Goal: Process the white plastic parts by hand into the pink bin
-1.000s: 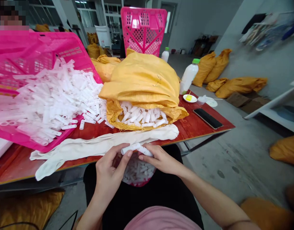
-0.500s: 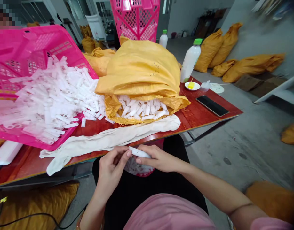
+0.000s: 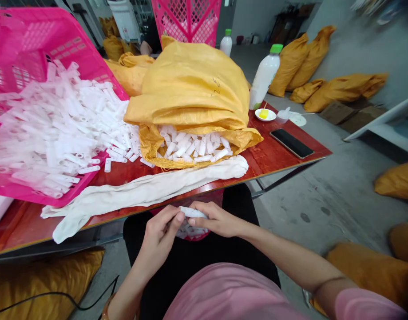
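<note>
**what's in the hands?**
one white plastic tube (image 3: 193,212), gripped crosswise just above the lap, left hand (image 3: 159,235) curled at one end with fingertips pressed against it, right hand (image 3: 217,220) closed over the other end with thumb and fingers, neither hand released

**and just below the hands?**
a pink basket (image 3: 190,238) in a lap in black clothing (image 3: 197,253), mostly hidden behind the hands, with more white tubes (image 3: 190,230) piled inside, pink shirt (image 3: 223,293) at the bottom of the frame

**on the worktable?**
a red table (image 3: 267,164) just ahead of the knees, a pink plastic crate (image 3: 40,35) tipped on its side at far left, a heap of white tubes (image 3: 67,120) fanned across its mouth and onto the tabletop, a yellow woven sack (image 3: 187,84) bulging at centre, packed tubes (image 3: 190,149) visible in its open mouth, a long cream cloth (image 3: 140,191) along the near edge, between sack and hands

**farther right?**
a black smartphone (image 3: 291,143) near the table edge, a small white dish (image 3: 265,114) with a yellow square on it, a plastic bottle (image 3: 265,75) with a green cap just behind

**beyond the table?**
an upright pink crate (image 3: 187,20) at the back, more yellow sacks (image 3: 340,91) slumped on a concrete floor (image 3: 340,195)
</note>
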Available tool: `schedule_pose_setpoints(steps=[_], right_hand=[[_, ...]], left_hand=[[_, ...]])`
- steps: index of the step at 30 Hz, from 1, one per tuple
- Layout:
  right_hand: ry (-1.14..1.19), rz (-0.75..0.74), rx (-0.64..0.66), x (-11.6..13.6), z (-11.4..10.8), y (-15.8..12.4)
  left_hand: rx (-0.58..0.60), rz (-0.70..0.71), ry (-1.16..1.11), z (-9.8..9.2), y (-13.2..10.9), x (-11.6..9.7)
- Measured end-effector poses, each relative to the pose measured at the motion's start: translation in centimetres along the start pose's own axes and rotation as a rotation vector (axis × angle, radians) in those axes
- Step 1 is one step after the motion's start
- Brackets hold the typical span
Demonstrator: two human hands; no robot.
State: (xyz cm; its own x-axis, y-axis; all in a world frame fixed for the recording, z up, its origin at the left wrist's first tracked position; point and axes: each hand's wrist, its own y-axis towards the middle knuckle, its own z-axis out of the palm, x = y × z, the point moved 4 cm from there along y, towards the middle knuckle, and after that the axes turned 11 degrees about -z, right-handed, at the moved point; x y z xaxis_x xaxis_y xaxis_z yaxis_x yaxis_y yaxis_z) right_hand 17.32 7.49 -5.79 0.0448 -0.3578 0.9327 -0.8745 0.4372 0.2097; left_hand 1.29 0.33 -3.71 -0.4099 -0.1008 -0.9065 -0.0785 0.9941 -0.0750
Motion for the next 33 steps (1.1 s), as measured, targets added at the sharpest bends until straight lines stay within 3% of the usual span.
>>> schedule_pose_setpoints(steps=[6, 10, 15, 18, 21, 23, 25, 26, 27, 29, 30, 33], right_hand=[[-0.360, -0.082, 0.166, 1.5, -0.9, 1.0], [-0.377, -0.053, 0.264, 1.5, -0.8, 1.3], [0.005, 0.078, 0.112, -0.2, 1.3, 0.3], [0.221, 0.133, -0.041, -1.3, 2.6, -0.8], [0.109, 0.112, -0.156, -2.3, 2.8, -1.5], [-0.013, 0.134, -0.128, -3.3, 2.8, -1.7], [-0.172, 0.179, -0.058, -4.5, 2.8, -1.7], [-0.266, 0.201, -0.032, -4.9, 2.7, -1.6], [-0.361, 0.219, -0.014, -5.3, 2.4, -1.6], [-0.486, 0.226, 0.028, -5.2, 1.6, -1.4], [-0.495, 0.211, 0.056, -4.8, 0.9, -1.3], [-0.422, 0.117, 0.063, -2.3, -2.4, 0.1]], left_hand=[[0.110, 0.093, 0.152, -0.3, 0.0, 0.2], [0.183, 0.090, 0.173, -0.2, -0.1, 0.0], [0.210, 0.088, 0.131, -0.1, -0.3, 0.6], [0.152, 0.092, 0.134, 0.6, -0.7, 1.2], [0.138, 0.097, 0.136, 1.7, -1.2, 1.4], [0.238, 0.091, 0.135, 1.9, -0.8, 1.5], [0.270, 0.069, 0.160, 0.3, 1.1, 1.9], [0.212, 0.062, 0.193, -1.3, 2.6, 2.1], [0.093, 0.052, 0.241, -3.4, 4.5, 2.4], [-0.268, 0.084, 0.411, -8.0, 8.5, 3.0], [-0.357, 0.125, 0.533, -9.7, 10.4, 3.3], [-0.381, 0.165, 0.578, -12.0, 14.9, 4.7]])
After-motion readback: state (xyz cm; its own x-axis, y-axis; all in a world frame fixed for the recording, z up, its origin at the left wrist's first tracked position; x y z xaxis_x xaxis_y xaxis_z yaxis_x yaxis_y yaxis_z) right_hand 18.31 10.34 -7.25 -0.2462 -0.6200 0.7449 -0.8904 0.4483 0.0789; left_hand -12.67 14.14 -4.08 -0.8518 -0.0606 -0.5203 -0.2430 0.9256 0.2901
